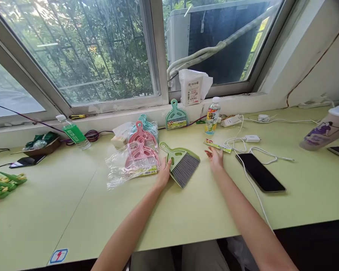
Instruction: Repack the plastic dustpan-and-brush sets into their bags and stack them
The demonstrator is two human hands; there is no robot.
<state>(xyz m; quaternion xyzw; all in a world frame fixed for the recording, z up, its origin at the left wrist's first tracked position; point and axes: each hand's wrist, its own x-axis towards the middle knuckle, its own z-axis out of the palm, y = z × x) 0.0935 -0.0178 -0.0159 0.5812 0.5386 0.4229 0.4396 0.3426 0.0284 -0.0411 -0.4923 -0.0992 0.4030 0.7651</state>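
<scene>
My left hand (164, 172) grips the side of a small green dustpan (173, 154) with a grey-bristled brush (185, 168) nested in it, tilted just above or on the table. To the right, my right hand (216, 160) has its fingers closed at the lower edge of a narrow yellow-green label card (218, 146); some fingertips are hidden there. Left of the green set lie pink dustpan-and-brush sets (142, 152) in clear plastic wrapping (117, 169), with teal ones (143, 123) behind. Another teal set (177, 116), with its label on, leans against the sill.
A drink bottle (212, 116) stands behind my right hand. A black phone (261, 172) and white cables (250, 177) lie at right, near a large cup (326, 130). A green-labelled bottle (75, 131) leans at left. A tissue pack (191, 88) sits on the sill.
</scene>
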